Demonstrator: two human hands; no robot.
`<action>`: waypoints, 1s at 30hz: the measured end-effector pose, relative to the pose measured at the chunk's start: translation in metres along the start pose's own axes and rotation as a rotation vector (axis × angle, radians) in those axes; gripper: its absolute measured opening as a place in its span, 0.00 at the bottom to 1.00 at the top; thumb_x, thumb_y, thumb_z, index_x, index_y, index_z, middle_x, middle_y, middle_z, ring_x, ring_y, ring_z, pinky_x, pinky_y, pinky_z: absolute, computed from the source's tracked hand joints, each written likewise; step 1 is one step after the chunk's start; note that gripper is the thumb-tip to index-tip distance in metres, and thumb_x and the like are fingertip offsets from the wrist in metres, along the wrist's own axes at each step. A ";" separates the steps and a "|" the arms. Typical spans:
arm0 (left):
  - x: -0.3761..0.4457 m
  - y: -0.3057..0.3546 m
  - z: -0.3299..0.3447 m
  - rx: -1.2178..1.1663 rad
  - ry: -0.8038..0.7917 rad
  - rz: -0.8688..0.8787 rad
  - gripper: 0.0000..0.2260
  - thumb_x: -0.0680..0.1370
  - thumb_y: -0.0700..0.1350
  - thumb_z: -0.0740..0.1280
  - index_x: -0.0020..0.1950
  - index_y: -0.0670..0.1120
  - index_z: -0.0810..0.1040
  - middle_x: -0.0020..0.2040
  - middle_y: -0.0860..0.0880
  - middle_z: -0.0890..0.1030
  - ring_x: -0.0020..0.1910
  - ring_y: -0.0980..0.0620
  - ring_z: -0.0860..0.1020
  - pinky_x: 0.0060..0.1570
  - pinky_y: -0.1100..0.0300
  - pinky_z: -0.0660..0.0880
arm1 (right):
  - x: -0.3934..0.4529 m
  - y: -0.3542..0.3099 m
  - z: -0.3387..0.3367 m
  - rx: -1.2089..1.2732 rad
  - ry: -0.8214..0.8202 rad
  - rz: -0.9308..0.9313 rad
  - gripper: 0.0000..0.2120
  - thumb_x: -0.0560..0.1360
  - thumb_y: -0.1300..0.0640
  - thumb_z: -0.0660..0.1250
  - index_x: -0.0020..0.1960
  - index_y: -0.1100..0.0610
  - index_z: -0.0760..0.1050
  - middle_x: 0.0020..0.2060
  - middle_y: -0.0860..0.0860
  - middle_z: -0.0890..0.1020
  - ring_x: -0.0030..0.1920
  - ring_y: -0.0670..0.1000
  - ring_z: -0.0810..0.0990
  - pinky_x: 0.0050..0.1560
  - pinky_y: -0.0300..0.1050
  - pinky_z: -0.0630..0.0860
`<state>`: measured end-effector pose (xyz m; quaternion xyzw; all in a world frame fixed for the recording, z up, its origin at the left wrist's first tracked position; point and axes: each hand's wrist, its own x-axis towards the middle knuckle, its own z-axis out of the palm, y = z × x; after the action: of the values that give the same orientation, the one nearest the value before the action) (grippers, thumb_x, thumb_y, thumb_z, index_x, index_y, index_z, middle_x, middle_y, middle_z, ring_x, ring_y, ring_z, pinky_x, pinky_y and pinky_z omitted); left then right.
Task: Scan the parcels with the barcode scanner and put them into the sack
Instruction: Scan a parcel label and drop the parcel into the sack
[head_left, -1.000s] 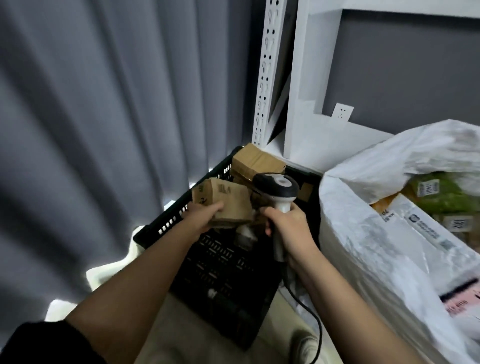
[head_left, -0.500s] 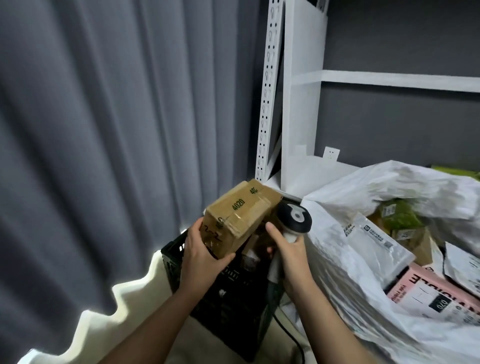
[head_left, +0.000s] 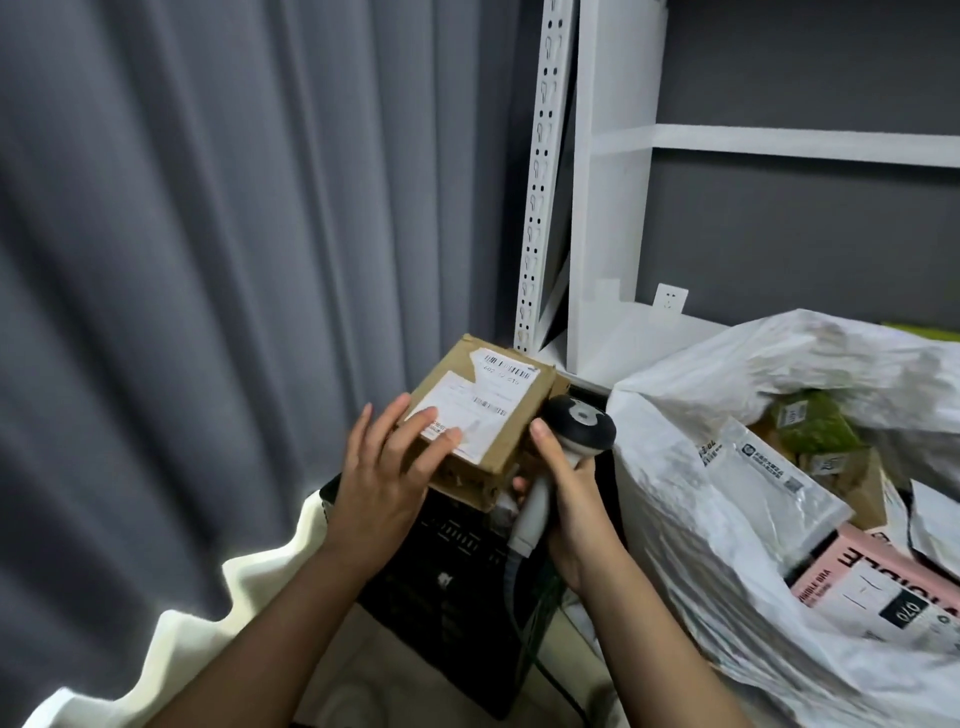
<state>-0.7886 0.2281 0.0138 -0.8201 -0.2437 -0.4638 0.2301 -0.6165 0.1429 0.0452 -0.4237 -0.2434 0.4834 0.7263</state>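
Grey curtain behind; mid-frame, left hand gripping cardboard parcel, right hand wrapped round barcode scanner; sack lower right.

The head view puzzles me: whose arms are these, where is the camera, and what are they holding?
No machine here: the arms are a person's, filmed by a camera worn on their head, looking forward and down. The left hand holds a brown cardboard parcel, label side up, with fingers lying over the label. The right hand has its grip round the handle of a barcode scanner, right beside the parcel. Below them stands a black crate. On the right a big white sack lies open, with parcels already inside.
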 end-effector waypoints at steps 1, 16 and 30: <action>0.001 0.001 0.000 0.004 -0.008 0.016 0.18 0.82 0.45 0.60 0.71 0.51 0.61 0.66 0.44 0.66 0.70 0.39 0.65 0.68 0.35 0.63 | 0.003 0.000 -0.001 -0.007 0.007 0.010 0.37 0.65 0.45 0.79 0.70 0.52 0.69 0.58 0.53 0.84 0.51 0.53 0.79 0.43 0.43 0.78; 0.008 0.034 -0.018 -0.389 -0.304 -0.358 0.33 0.75 0.66 0.60 0.76 0.55 0.57 0.77 0.47 0.52 0.77 0.43 0.55 0.69 0.40 0.63 | 0.017 0.003 -0.012 -0.128 0.030 -0.105 0.38 0.64 0.53 0.78 0.70 0.57 0.68 0.58 0.53 0.84 0.58 0.54 0.83 0.61 0.57 0.78; 0.019 0.023 -0.026 -1.403 -0.675 -1.376 0.33 0.70 0.53 0.75 0.70 0.56 0.63 0.63 0.49 0.78 0.58 0.48 0.81 0.58 0.49 0.78 | 0.017 0.003 -0.016 -0.264 -0.100 -0.179 0.39 0.65 0.53 0.79 0.72 0.57 0.67 0.62 0.54 0.81 0.63 0.54 0.79 0.65 0.57 0.74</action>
<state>-0.7828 0.1987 0.0394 -0.5405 -0.3863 -0.2788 -0.6935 -0.5991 0.1530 0.0333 -0.4676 -0.3774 0.4009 0.6915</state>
